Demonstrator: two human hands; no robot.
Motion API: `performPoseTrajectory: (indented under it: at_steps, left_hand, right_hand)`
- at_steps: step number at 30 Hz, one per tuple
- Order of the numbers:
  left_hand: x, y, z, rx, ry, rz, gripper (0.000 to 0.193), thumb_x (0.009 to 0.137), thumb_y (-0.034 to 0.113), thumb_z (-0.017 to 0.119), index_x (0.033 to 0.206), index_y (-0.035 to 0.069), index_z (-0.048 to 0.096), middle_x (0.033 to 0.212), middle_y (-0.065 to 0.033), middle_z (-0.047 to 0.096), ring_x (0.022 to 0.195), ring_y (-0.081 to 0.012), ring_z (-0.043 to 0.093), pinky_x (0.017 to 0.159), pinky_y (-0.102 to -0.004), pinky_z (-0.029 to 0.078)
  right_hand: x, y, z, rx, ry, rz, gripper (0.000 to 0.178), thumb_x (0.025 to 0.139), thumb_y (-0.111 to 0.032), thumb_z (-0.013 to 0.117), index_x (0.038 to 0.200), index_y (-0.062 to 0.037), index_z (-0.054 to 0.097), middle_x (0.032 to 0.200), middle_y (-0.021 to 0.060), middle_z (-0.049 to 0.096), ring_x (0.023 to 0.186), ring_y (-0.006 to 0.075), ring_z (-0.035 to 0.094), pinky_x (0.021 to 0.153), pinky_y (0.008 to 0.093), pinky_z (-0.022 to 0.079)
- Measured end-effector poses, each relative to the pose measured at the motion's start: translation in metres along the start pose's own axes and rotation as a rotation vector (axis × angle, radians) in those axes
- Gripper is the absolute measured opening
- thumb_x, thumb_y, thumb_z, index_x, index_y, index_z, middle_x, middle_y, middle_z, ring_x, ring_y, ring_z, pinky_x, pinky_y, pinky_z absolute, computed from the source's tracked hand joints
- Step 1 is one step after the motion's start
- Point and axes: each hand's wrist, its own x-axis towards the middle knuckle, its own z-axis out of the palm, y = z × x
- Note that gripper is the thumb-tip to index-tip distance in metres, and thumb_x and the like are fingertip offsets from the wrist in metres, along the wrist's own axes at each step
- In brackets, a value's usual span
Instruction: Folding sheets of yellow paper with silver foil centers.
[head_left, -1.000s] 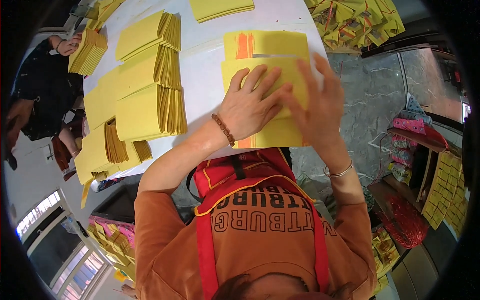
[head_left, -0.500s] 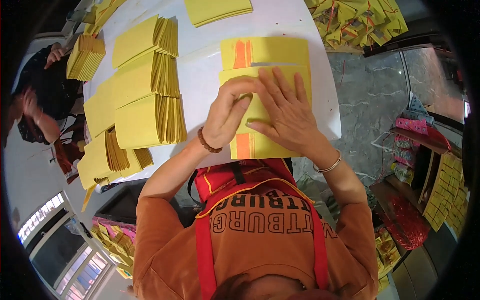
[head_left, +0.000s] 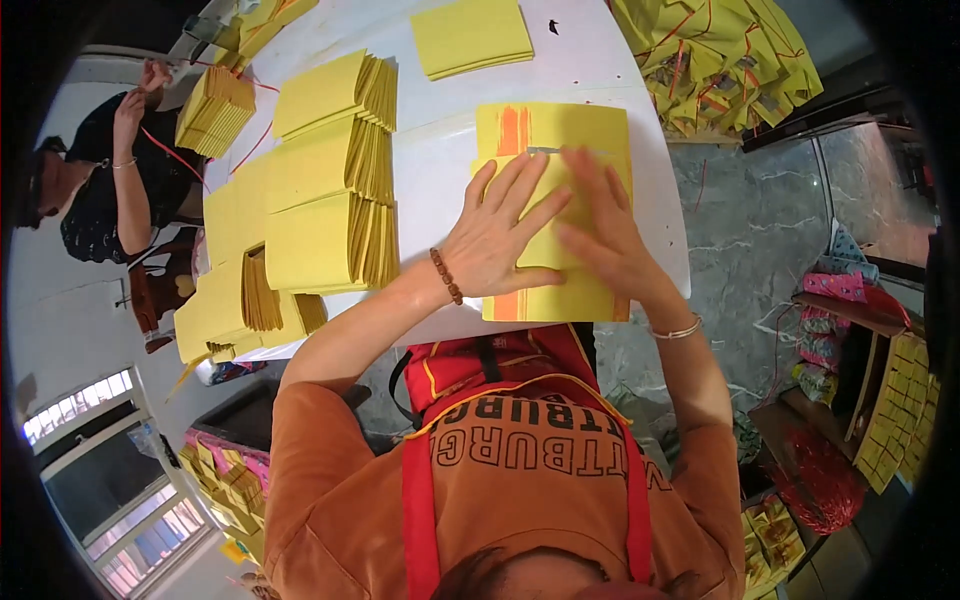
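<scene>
Grey marbled floor, white table, left hand spread on yellow paper, right hand blurred, splayed

The yellow sheets look like matt paper, with streaky orange bands; the folded stacks appear of similar dull paper; the white surface is smooth, faintly glossy; the red apron and orange-brown shirt are matt cloth; the beaded bracelet looks wooden; the bangle, shiny metal; the veined grey floor, smooth and glossy.
</scene>
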Motion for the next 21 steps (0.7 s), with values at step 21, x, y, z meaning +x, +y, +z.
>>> performPoseTrajectory:
  at_steps: [21]
  left_hand:
    - [0.088, -0.101, -0.099, -0.068, 0.206, -0.488, 0.029, 0.089, 0.014, 0.051, 0.116, 0.006, 0.055, 0.095, -0.0162, 0.065, 0.081, -0.0312, 0.063, 0.069, -0.0363, 0.052]
  right_hand:
    - [-0.089, 0.101, 0.058, -0.189, 0.763, 0.416, 0.042, 0.092, -0.020, 0.050, 0.130, -0.0040, 0.042, 0.130, 0.0099, 0.048, 0.127, 0.0247, 0.040, 0.106, 0.0415, 0.023]
